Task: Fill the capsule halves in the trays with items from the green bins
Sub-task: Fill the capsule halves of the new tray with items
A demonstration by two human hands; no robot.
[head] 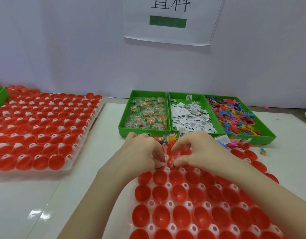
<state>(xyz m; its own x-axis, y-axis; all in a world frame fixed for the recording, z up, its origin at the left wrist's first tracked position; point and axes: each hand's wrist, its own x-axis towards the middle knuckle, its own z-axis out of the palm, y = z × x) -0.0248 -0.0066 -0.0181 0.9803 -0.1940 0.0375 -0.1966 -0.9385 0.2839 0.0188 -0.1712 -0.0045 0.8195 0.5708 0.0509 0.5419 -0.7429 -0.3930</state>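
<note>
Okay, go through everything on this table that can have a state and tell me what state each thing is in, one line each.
Left hand: fingers curled, pinching a small item over the near tray.
Right hand: fingers curled, pinching a small item.
Near tray: front capsule halves empty.
Far tray: full of open red halves.
Left bin: holds clear candy packets.
Middle bin: holds white paper packets.
Right bin: heaped with coloured toy figures.

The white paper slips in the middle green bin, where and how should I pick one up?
Pinch a lifted corner or edge of one white folded paper slip, coming from above. The slips lie in a loose, overlapping pile in the open-topped middle green plastic bin, so the upturned edges are the easiest part to catch, probably.
</note>
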